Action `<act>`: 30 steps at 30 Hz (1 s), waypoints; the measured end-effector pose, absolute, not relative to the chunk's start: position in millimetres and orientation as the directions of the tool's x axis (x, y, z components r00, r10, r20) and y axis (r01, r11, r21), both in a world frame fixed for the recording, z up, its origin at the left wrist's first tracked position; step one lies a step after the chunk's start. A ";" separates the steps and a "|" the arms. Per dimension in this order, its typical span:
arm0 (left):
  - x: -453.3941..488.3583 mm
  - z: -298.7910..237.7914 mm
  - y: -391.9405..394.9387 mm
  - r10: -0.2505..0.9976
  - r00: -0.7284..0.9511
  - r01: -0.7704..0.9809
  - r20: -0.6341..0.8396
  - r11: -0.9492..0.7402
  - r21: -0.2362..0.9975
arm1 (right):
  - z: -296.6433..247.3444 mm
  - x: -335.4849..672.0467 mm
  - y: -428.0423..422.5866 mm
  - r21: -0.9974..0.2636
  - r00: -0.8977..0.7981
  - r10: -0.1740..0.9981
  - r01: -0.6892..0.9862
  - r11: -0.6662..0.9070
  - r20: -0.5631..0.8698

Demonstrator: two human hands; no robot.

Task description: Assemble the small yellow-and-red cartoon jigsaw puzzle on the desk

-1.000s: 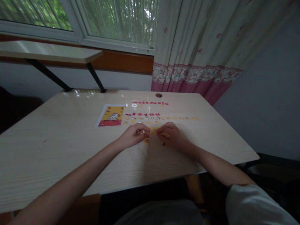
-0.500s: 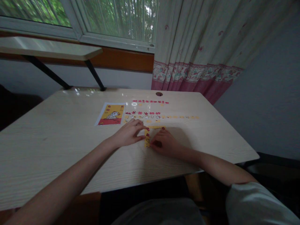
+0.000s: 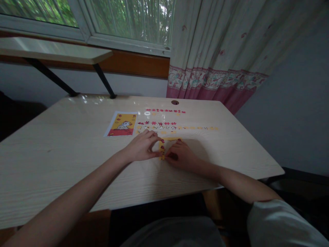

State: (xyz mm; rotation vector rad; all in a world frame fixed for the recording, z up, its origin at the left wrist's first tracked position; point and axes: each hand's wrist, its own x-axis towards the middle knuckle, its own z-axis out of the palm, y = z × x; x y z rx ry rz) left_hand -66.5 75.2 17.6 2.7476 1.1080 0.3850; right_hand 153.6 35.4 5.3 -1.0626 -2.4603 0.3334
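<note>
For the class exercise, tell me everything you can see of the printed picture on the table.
The printed picture looks like a paper sheet with a pale margin, clearest along its left side. A white, dark-outlined animal sits on a yellow ground above a red lower band, with small dark red shapes scattered overhead; finer details are too small to read. It lies flat on the table, left of the rows of puzzle pieces and beyond the left hand. Neither hand touches it.

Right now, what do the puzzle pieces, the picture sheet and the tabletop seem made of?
Puzzle pieces: probably printed cardboard, thin and flat; finish too small to tell. Picture sheet: likely paper, thin with white edges; perhaps matte, showing no glare. Tabletop: wood or wood-look laminate, by its grain; slightly glossy, reflecting light near the back.
</note>
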 end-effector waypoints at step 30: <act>-70.7 20.1 75.3 0.720 0.676 0.705 0.160 -0.694 0.144 | 20.5 231.9 93.8 -0.300 -0.721 0.609 0.531 0.792 0.331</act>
